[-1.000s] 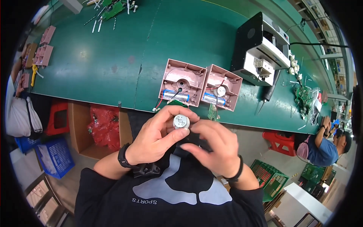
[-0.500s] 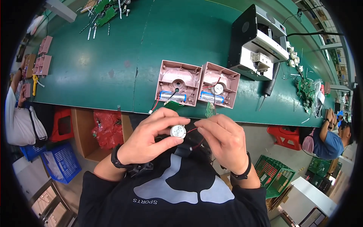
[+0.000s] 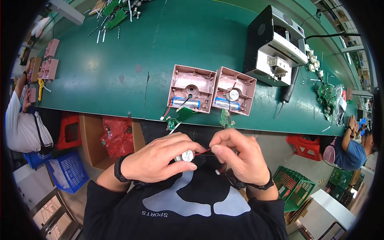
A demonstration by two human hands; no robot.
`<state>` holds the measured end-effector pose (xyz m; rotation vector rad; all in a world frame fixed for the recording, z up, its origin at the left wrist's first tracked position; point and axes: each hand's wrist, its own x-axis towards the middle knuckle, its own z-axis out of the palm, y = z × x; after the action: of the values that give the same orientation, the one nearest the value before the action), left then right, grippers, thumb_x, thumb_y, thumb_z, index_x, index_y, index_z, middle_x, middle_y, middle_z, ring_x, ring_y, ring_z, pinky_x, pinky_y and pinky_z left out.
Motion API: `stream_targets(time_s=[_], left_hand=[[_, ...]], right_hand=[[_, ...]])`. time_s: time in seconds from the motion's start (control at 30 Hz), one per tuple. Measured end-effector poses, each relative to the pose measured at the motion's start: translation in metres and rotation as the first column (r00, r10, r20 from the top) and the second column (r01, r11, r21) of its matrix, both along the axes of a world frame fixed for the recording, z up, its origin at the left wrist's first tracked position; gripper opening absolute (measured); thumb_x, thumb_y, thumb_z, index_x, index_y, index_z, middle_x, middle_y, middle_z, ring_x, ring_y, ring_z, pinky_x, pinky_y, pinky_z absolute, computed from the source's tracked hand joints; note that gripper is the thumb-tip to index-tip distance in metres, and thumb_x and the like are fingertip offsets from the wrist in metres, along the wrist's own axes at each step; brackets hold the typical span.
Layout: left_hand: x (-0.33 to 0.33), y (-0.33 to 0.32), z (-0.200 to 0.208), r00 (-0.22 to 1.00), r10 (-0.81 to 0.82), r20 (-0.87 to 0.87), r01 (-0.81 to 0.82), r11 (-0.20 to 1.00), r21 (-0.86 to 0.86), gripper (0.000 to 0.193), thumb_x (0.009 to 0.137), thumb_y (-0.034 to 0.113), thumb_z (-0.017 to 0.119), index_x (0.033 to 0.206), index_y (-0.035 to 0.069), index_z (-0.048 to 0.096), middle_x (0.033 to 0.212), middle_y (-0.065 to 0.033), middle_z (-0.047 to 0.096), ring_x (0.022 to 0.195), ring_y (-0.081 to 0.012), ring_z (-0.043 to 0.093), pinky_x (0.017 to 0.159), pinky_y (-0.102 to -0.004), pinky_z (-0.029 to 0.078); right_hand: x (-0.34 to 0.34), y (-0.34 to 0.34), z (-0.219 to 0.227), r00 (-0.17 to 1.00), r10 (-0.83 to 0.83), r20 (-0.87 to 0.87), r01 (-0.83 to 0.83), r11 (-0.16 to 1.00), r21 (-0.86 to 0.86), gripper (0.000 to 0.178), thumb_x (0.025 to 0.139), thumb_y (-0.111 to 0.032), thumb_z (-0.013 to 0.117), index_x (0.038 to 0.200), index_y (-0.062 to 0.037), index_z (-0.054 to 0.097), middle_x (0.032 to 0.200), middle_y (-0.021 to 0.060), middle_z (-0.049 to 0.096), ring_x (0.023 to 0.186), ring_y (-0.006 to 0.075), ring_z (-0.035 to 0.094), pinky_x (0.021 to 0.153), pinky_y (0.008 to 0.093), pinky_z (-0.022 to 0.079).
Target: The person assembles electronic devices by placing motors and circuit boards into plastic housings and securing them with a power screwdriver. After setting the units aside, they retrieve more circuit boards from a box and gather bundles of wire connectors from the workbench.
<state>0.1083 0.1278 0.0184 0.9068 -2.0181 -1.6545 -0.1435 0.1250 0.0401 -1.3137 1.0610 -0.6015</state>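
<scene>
Holding small round motor [image 3: 187, 155] in left hand [image 3: 160, 162] grip; right hand [image 3: 240, 158] pinching red wire [image 3: 203, 151].

Bright, even overhead light fell on the long green workbench [image 3: 120, 60], sharp beyond the hands; edges bowed, corners vignetted black.

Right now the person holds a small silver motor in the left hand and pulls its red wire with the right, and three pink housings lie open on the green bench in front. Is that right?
Not quite: the head view shows two pink housings open there, not three. The rest holds: the left hand holds the small motor, and the right hand pinches its red wire over the green bench.
</scene>
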Motion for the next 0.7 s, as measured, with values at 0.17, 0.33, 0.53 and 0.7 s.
stream_targets(time_s=[0.17, 0.33, 0.53, 0.7], left_hand=[[0.002, -0.004, 0.006, 0.994, -0.079, -0.077, 0.076, 0.996, -0.05, 0.034, 0.091, 0.009, 0.075, 0.124, 0.004, 0.067, 0.109, -0.0109, 0.069, 0.102, -0.0287, 0.069, 0.09, -0.0364, 0.054], [0.011, -0.019, 0.011, 0.999, -0.044, -0.026, 0.037, 0.971, -0.237, 0.032, 0.09, 0.003, 0.073, 0.121, 0.002, 0.067, 0.12, -0.0145, 0.071, 0.106, -0.0293, 0.071, 0.095, -0.0353, 0.055], [0.031, -0.056, 0.008, 0.855, 0.516, -0.058, -0.518, 0.84, -0.161, 0.031, 0.087, 0.008, 0.078, 0.115, 0.001, 0.068, 0.124, -0.0146, 0.072, 0.107, -0.026, 0.072, 0.093, -0.0372, 0.056], [0.029, -0.076, -0.017, 0.815, 0.563, -0.137, -0.568, 0.823, 0.0, 0.028, 0.083, 0.008, 0.081, 0.108, 0.001, 0.071, 0.121, -0.0134, 0.073, 0.109, -0.0228, 0.071, 0.094, -0.0345, 0.055]], right_hand=[[-0.004, 0.004, 0.0, 0.995, -0.097, 0.012, 0.098, 0.994, -0.043, 0.006, 0.096, -0.003, 0.067, 0.099, 0.0015, 0.067, 0.068, 0.0025, 0.066, 0.062, 0.0055, 0.059, 0.056, 0.022, 0.045], [0.0, 0.008, 0.005, 0.997, -0.026, 0.069, 0.049, 0.932, -0.359, 0.012, 0.09, -0.001, 0.072, 0.101, 0.0006, 0.069, 0.072, 0.0037, 0.067, 0.064, 0.0083, 0.064, 0.058, 0.0226, 0.049], [0.035, 0.021, -0.005, 0.996, -0.094, 0.0, 0.056, 0.595, -0.802, 0.028, 0.083, 0.001, 0.078, 0.109, 0.0007, 0.068, 0.105, 0.0121, 0.072, 0.073, 0.014, 0.071, 0.064, 0.0276, 0.057], [0.036, 0.029, -0.043, 0.977, -0.172, -0.127, 0.115, 0.924, -0.364, 0.036, 0.087, -0.003, 0.077, 0.122, 0.0018, 0.065, 0.133, 0.0173, 0.062, 0.081, 0.0157, 0.072, 0.069, 0.0296, 0.058]])
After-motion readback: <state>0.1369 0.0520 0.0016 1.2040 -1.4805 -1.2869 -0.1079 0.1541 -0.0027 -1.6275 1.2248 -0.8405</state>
